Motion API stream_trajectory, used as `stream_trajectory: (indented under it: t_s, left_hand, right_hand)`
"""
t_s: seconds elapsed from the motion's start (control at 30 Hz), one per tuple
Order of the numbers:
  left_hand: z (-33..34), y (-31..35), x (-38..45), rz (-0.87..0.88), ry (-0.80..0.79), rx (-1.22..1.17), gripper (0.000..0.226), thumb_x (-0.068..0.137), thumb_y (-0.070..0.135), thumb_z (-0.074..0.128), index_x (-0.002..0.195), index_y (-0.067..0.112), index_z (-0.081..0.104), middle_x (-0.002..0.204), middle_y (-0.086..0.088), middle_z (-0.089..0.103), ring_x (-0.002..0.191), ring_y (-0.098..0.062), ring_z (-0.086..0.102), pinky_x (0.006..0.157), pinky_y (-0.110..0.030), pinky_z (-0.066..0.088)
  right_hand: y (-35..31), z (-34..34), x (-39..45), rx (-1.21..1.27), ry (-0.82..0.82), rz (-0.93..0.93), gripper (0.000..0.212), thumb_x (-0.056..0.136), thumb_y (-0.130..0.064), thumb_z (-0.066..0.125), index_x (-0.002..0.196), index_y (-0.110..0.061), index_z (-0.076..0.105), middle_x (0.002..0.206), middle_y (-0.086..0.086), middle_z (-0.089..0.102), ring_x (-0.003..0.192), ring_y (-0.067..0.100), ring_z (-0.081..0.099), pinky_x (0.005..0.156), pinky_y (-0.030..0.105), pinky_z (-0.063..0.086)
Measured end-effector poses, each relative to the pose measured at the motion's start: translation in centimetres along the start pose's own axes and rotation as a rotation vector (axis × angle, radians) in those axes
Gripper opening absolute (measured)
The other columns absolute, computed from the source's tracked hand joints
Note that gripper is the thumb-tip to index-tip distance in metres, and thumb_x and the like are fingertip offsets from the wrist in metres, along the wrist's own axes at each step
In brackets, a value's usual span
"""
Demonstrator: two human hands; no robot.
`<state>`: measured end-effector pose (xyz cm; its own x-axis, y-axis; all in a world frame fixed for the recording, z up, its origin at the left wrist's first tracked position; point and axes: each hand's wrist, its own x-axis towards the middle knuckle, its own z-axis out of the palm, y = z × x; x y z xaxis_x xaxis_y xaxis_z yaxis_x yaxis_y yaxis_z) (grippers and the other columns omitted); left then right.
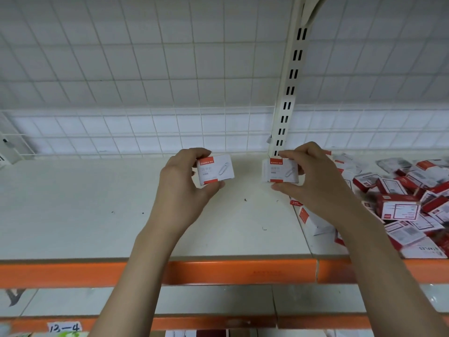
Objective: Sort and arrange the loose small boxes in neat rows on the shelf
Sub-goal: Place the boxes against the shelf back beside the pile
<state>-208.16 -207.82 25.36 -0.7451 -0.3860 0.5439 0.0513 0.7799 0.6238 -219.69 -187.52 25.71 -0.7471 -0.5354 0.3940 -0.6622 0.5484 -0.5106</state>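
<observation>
Gripping one paperclip box (215, 170) each (both upright): hands (181, 181) above shelf (73, 210).

Both bare forearms reach up and forward, the left hand (181, 181) and right hand (313, 176) raised side by side, apart, each with fingers (194, 153) and thumb curled in a pinch.

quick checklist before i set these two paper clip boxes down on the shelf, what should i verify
1. Left hand grips its paper clip box securely: ok, thumb below, fingers over the top.
2. Right hand grips the second box securely: ok, pinched top and bottom.
3. Both boxes face the same way: ok, red label bands and clip drawings match.
4. Bare shelf available for a row: ok, open surface left of the upright post.
5. Loose pile clear of the landing spot: ok, it lies to the right.
6. Boxes shut: cannot tell.
</observation>
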Motion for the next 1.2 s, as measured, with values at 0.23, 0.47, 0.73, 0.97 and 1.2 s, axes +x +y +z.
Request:
stream_trajectory:
  t_s: [0.23, 0.47, 0.73, 0.97, 1.2]
  left_hand:
    - [-1.4, -0.8, -0.2, -0.008, 0.016, -0.062, 0.045, 0.068, 0.018, 0.081, 0.100, 0.027, 0.052, 0.092, 0.024, 0.053, 0.088, -0.003, 0.052, 0.071, -0.006, 0.038]
    - [-1.8, -4.0, 1.8, 0.067, -0.107, 0.035, 0.047, 0.070, 0.016, 0.079, 0.113, 0.011, 0.060, 0.105, 0.005, 0.055, 0.088, -0.003, 0.050, 0.079, -0.007, 0.040]
    - [2.4, -7.0, 7.1, 0.016, -0.393, 0.166, 0.041, 0.072, 0.020, 0.078, 0.106, 0.004, 0.063, 0.099, -0.013, 0.056, 0.083, -0.023, 0.053, 0.077, -0.032, 0.044]
    - [5.3, -7.4, 8.8, -0.039, -0.393, 0.128, 0.046, 0.073, 0.022, 0.077, 0.114, 0.008, 0.060, 0.106, -0.010, 0.055, 0.088, -0.019, 0.052, 0.077, -0.022, 0.040]
    - [6.1, -7.5, 9.2, -0.066, -0.357, 0.121, 0.056, 0.074, 0.024, 0.077, 0.123, 0.009, 0.055, 0.113, -0.007, 0.053, 0.088, -0.014, 0.047, 0.078, -0.020, 0.035]
  right_hand:
    - [-1.0, 1.3, 0.6, 0.003, -0.012, -0.013, 0.058, 0.072, -0.028, 0.078, 0.123, -0.022, 0.051, 0.105, -0.008, 0.039, 0.099, 0.006, 0.045, 0.072, 0.009, 0.040]
    - [-0.8, 2.5, 2.6, -0.082, -0.153, -0.047, 0.049, 0.076, -0.032, 0.074, 0.121, -0.025, 0.055, 0.110, -0.004, 0.051, 0.104, 0.012, 0.047, 0.089, 0.028, 0.039]
    - [2.3, 5.3, 7.3, -0.198, -0.352, 0.086, 0.050, 0.075, -0.027, 0.074, 0.121, -0.016, 0.055, 0.100, 0.000, 0.048, 0.092, 0.015, 0.047, 0.080, 0.029, 0.040]
    - [4.7, 6.7, 11.3, -0.244, -0.412, 0.137, 0.054, 0.074, -0.024, 0.075, 0.122, -0.012, 0.055, 0.113, 0.008, 0.056, 0.096, 0.020, 0.050, 0.075, 0.027, 0.039]
    - [5.1, 7.5, 11.5, -0.483, -0.426, 0.069, 0.038, 0.089, -0.028, 0.057, 0.121, -0.008, 0.054, 0.120, 0.009, 0.050, 0.111, 0.028, 0.050, 0.084, 0.032, 0.042]
